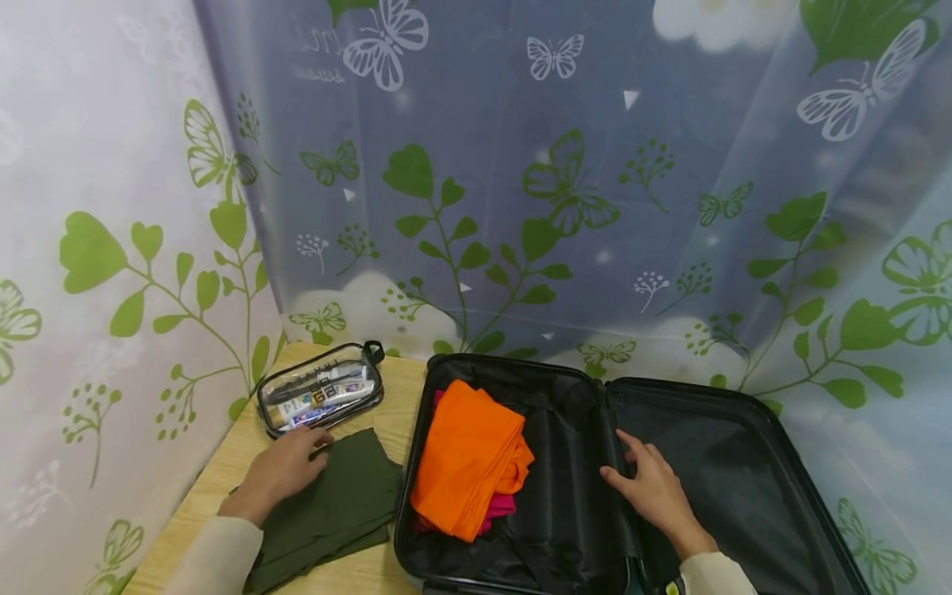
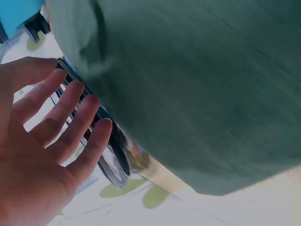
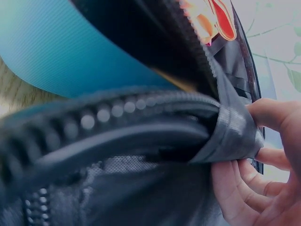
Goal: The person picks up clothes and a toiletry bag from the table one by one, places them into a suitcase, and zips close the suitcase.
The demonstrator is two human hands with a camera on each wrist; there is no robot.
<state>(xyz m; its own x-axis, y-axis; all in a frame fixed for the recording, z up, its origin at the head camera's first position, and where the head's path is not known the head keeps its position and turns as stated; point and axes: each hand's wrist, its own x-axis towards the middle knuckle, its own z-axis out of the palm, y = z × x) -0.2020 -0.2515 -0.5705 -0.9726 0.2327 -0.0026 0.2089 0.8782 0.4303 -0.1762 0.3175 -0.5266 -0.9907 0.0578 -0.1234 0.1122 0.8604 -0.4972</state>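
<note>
A dark green folded garment (image 1: 335, 496) lies on the table, left of an open black suitcase (image 1: 565, 496). My left hand (image 1: 286, 467) is over its upper left part, fingers loosely bent and holding nothing. Just beyond the fingertips is a clear toiletry pouch (image 1: 323, 388) with black trim and tubes inside. In the left wrist view the left hand (image 2: 56, 127) is beside the green cloth (image 2: 188, 94). My right hand (image 1: 654, 487) is at the suitcase's hinge. The right wrist view shows its thumb and fingers on either side of the black fabric hinge strip (image 3: 230, 127).
An orange folded garment (image 1: 468, 454) lies over a magenta one (image 1: 498, 508) in the suitcase's left half. The suitcase lid (image 1: 729, 487) lies opened out to the right. A printed curtain (image 1: 476, 207) hangs behind the wooden table (image 1: 402, 380).
</note>
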